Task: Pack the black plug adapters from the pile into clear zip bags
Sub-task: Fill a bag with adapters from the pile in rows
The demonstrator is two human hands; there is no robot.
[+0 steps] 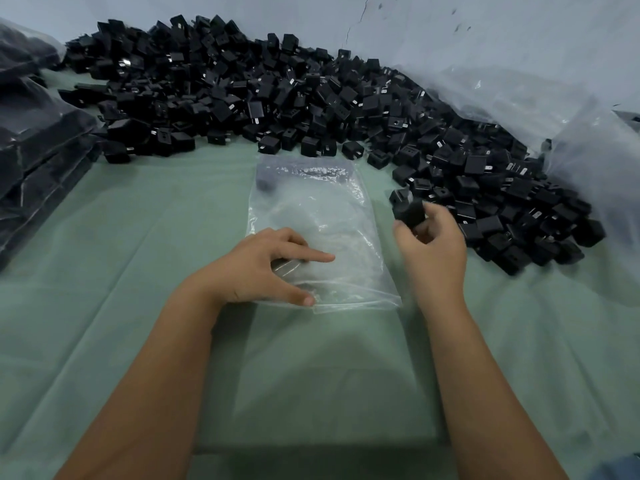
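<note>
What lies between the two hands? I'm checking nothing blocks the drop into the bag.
In the head view, only the clear zip bag lies between the left hand and right hand, which holds a black adapter.

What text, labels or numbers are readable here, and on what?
None readable.
Adapters in the pile: a few show small pale marks, too small and blurred to read.
Adapter in the right hand: blurred, no text visible.
Zip bag under the left hand: no print seen.
Filled bags at left: no legible label.
</note>
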